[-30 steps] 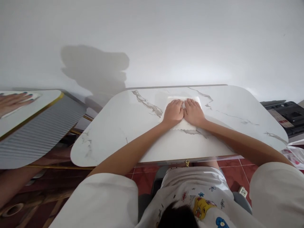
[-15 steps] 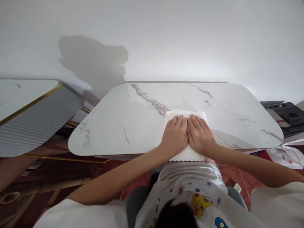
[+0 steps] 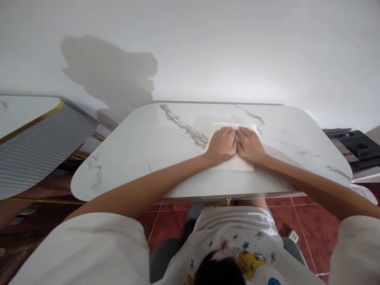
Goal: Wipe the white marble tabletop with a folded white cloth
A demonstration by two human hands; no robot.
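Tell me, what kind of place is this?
Probably a room in a home: there's a marble-patterned table by a plain pale wall, and red floor tiles below.

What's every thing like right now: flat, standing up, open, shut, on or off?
Marble-patterned table: standing, top level-looking
White sheet: spread out on the table
Left hand: palm down on the sheet
Right hand: palm down on the sheet, close beside the left
Gold knob: at the table's front; drawer open or shut, can't tell
Black device: on or off, can't tell
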